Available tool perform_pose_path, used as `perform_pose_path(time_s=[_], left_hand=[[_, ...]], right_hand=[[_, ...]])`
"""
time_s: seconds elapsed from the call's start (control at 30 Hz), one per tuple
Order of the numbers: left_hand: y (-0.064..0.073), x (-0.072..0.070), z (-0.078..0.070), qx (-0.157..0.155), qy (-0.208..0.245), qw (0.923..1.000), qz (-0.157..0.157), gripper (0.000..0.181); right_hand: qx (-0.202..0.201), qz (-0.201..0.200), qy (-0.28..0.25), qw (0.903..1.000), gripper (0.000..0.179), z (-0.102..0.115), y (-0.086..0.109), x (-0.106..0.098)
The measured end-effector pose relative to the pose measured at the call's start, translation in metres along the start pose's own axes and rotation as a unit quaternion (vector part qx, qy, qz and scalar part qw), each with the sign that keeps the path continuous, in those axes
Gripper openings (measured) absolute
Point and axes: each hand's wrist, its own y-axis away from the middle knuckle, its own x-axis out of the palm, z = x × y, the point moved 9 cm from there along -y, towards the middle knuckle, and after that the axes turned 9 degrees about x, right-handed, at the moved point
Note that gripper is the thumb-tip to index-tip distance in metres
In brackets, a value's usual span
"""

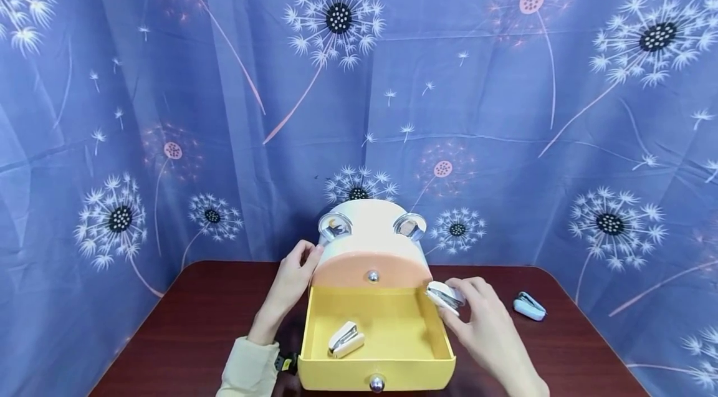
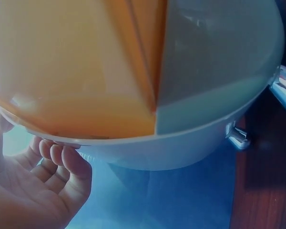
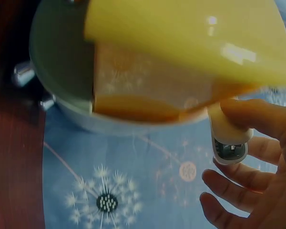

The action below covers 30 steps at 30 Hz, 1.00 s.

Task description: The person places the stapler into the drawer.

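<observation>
A small drawer box with a rounded white top (image 1: 370, 222) and two silver-rimmed eye-like rounds stands on the table. Its yellow lower drawer (image 1: 376, 378) is pulled out, while the peach upper drawer (image 1: 350, 269) is closed. Inside the yellow drawer lies a white stapler (image 1: 349, 344). My right hand (image 1: 483, 325) pinches another white stapler (image 1: 445, 296) over the drawer's right edge; its end also shows in the right wrist view beside the thumb. My left hand (image 1: 291, 278) holds the left side of the box, fingers curled at its edge in the left wrist view.
A light blue stapler (image 1: 530, 306) lies on the dark red-brown table (image 1: 213, 310), right of my right hand. Behind the table hangs a blue curtain (image 1: 269, 185) with dandelion prints. Round silver knobs (image 1: 377, 382) stick out from both drawer fronts.
</observation>
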Motion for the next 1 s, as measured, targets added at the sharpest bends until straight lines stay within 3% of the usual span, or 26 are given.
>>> perform_pose_path(time_s=[0.27,0.47,0.67,1.0], left_hand=[[-0.001,-0.001,-0.007,0.007,0.003,1.0,0.001,0.027],[0.0,-0.002,-0.005,0.005,0.005,1.0,0.0,0.028],[0.001,-0.004,-0.001,0.001,-0.003,1.0,-0.004,0.029],[0.001,-0.001,-0.003,0.005,0.0,1.0,-0.006,0.029]], right_hand=[[-0.025,0.019,-0.006,0.9995,0.038,0.02,0.002,0.014],[-0.079,0.061,-0.006,0.995,0.035,0.036,0.002,0.031],[-0.15,0.118,0.003,0.9816,0.033,0.052,-0.001,0.05],[-0.215,0.161,0.096,0.9584,0.034,0.069,0.002,0.063]])
